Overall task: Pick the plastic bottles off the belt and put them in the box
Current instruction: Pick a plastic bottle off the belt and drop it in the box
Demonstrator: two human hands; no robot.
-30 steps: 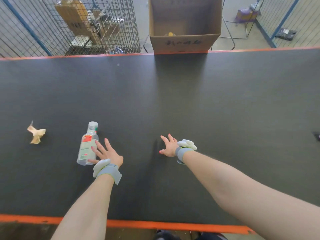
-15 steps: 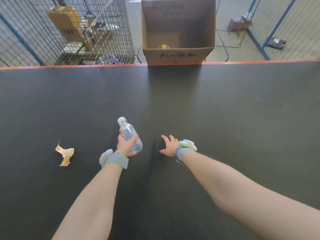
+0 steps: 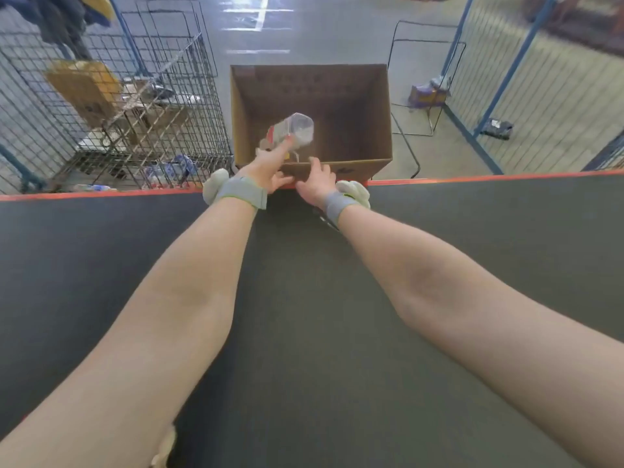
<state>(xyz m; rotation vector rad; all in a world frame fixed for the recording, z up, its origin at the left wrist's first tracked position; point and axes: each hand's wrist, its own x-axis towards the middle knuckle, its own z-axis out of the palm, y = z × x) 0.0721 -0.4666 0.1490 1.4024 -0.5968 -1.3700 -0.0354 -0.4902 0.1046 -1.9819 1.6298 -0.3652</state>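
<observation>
A clear plastic bottle [image 3: 292, 129] with a red-and-white label is blurred and tilted over the open cardboard box [image 3: 378, 113], base pointing away from me. My left hand [image 3: 268, 168] reaches over the box's near wall, one fingertip against the bottle's side. Whether that hand grips the bottle cannot be told. Holding nothing, my right hand [image 3: 315, 182] lies with relaxed fingers at the box's near rim. Both forearms stretch across the black belt [image 3: 472, 231]. Something yellowish shows low inside the box, mostly hidden by my left hand.
A crumpled scrap of tan paper [image 3: 163, 445] lies on the belt under my left arm. Beyond the belt's orange far edge, a wire cage [image 3: 141, 106] with cardboard stands left of the box. Blue-framed mesh fencing [image 3: 526, 79] runs on the right.
My left hand lifted the bottle off the belt and carried it forward to above the box. My right hand moved from the belt to the box rim. The view has tilted up.
</observation>
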